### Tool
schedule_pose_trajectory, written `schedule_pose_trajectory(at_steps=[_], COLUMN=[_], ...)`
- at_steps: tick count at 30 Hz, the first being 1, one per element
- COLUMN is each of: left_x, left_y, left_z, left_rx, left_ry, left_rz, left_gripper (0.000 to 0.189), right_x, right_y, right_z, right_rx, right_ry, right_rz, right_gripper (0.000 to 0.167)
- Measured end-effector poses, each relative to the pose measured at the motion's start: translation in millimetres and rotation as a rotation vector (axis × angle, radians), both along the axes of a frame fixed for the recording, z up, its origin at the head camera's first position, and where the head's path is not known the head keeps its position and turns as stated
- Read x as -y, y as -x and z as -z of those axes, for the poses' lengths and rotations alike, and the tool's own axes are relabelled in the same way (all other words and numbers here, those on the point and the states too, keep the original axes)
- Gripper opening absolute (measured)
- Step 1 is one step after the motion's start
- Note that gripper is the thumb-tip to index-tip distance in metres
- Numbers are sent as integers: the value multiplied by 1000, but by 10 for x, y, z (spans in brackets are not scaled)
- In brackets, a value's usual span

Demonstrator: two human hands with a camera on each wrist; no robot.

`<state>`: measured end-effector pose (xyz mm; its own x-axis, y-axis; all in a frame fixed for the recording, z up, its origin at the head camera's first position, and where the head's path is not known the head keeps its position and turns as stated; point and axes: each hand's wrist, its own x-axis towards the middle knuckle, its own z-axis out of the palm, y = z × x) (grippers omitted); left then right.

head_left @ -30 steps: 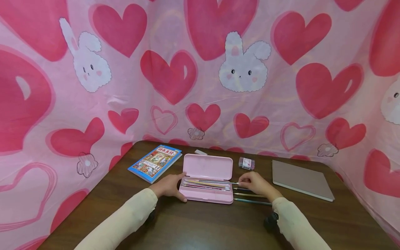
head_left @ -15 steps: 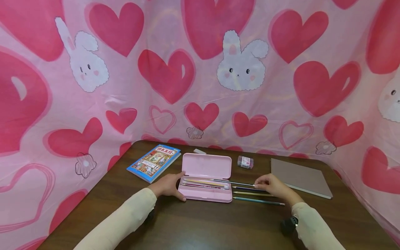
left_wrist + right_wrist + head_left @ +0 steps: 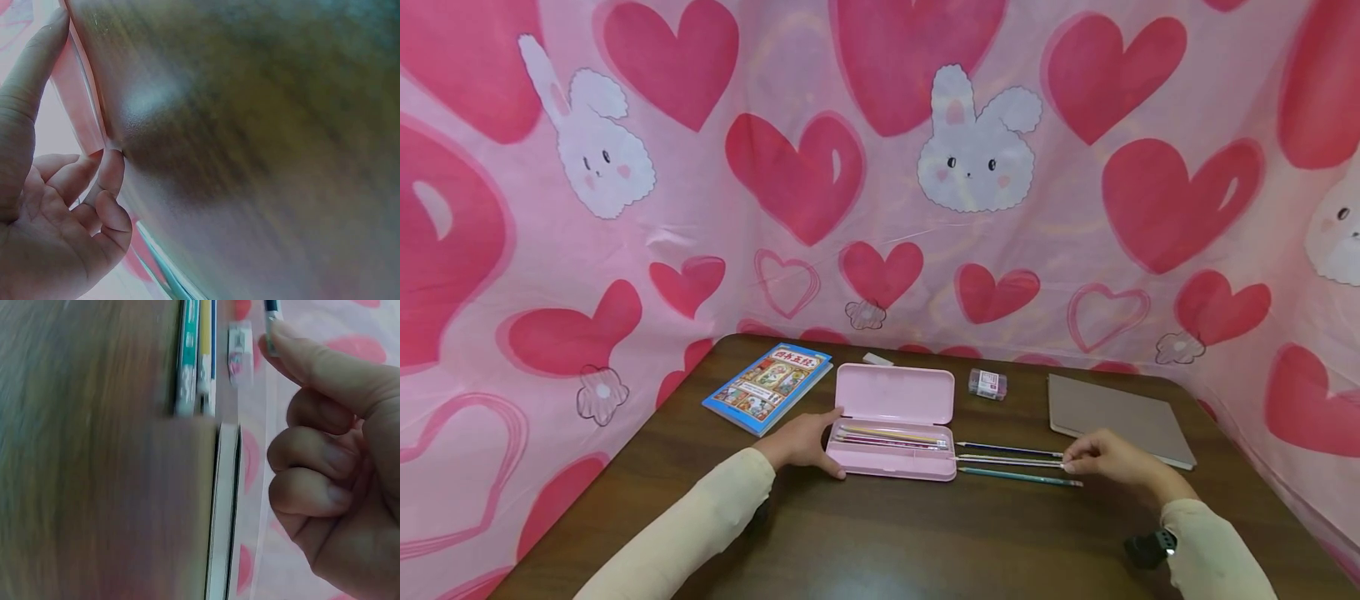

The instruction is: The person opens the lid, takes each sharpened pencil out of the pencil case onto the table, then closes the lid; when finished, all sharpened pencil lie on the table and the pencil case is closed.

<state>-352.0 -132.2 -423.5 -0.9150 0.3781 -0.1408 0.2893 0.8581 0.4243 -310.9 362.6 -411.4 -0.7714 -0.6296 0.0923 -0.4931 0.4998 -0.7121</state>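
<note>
My left hand [image 3: 797,442] holds the left end of an open pink pencil case [image 3: 891,469], thumb at the near corner and fingers at the back. In the left wrist view, the thumb [image 3: 28,87] lies along the pink edge. Several pencils [image 3: 887,437] lie in the case's rear compartment. To the right of the case, my right hand [image 3: 1112,467] pinches a pencil [image 3: 272,328] by its end between thumb and forefinger, other fingers curled. That pencil overlaps a yellow one in the head view, between a dark blue pencil [image 3: 1011,448] and a teal pencil [image 3: 1022,477].
A blue-bordered book [image 3: 767,387] lies at the back left. Behind the case are a white eraser [image 3: 877,360] and a small clear packet [image 3: 988,384] with a label. A grey-brown notebook [image 3: 1120,417] lies at the right. Pink heart-patterned cloth [image 3: 805,175] surrounds the table.
My right hand has drawn a pencil rightward out of the case and brought it over the pencils on the table. The left hand has stayed at the case.
</note>
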Motion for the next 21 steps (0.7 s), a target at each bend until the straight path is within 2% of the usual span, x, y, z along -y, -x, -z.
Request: schedule_pose_trajectory(at_steps=[3,10,21], left_x=[0,1,-10], left_y=[-1,2,-4], left_z=[-3,5,2], left_rx=[1,-6,-11], left_ry=[-2,1,5], left_rz=[-2,-6,-2], left_gripper=[107,108,109], right_x=[-80,-164,-193], right_y=[-35,-81,-65], right_z=[22,103,212], right_rx=[44,131,86], right_ry=[-12,-19,-8], right_rz=[-9,28,8], right_gripper=[11,16,5])
